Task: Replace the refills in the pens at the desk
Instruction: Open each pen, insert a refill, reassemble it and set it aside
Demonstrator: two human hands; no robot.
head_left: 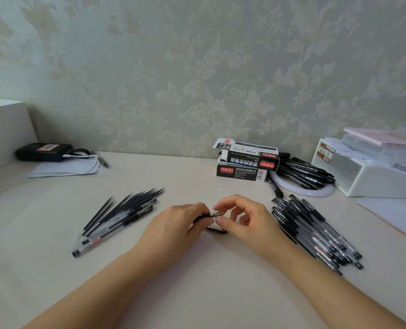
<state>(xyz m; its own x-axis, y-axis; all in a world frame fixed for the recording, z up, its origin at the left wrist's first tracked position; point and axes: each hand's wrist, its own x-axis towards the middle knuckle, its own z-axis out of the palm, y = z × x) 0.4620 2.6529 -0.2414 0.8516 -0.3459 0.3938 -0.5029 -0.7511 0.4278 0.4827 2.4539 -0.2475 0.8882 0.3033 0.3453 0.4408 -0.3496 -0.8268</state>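
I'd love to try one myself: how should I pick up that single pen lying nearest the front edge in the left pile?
Pinch the pen around its clear barrel, coming straight down from above. It lies flat, slanted, at the near edge of the left pile, so its near side is free. Its capped end points toward you.

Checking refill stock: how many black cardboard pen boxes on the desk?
2, stacked at the back: the upper box, open, lies on the lower box. More may be hidden behind them.

— Where's the camera looking from?
— Worn on the head, above the desk [197, 293], facing forward and down toward the wall [197, 67] at twelve o'clock.
— Close?
— Near; forearms enter from six o'clock. It's the only view.
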